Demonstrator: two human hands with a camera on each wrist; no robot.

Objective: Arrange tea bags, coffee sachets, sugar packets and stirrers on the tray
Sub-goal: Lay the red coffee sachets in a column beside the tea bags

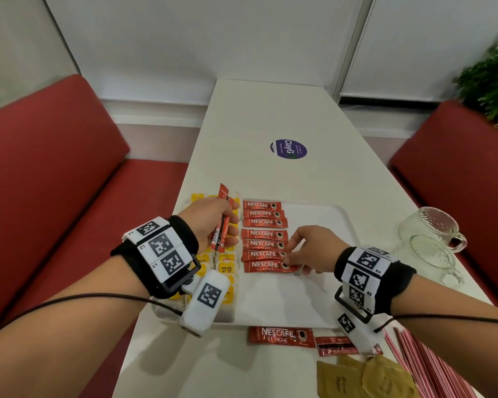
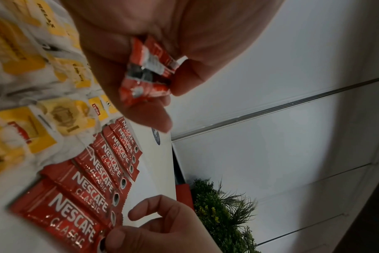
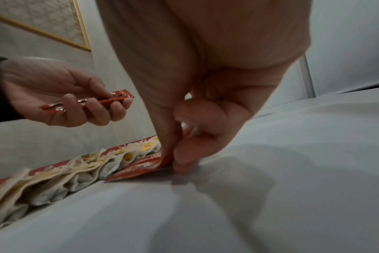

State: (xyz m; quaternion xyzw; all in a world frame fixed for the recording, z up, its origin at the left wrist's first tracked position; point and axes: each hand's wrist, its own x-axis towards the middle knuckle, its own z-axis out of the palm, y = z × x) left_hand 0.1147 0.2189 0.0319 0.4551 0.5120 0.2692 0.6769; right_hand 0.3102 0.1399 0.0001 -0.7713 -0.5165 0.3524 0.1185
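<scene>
A white tray lies on the table. Yellow tea bags fill its left side, and beside them runs a column of several red Nescafe coffee sachets. My left hand hovers over the tea bags and grips a small bunch of red sachets. My right hand is low on the tray, thumb and forefinger pinching the right end of the nearest sachet, which lies flat at the column's near end. The right wrist view shows that pinch on the sachet.
In front of the tray lie a loose Nescafe sachet, two more sachets, brown sugar packets and red-striped stirrers. Two glass mugs stand at the right table edge. Red benches flank the table; a purple sticker sits farther back.
</scene>
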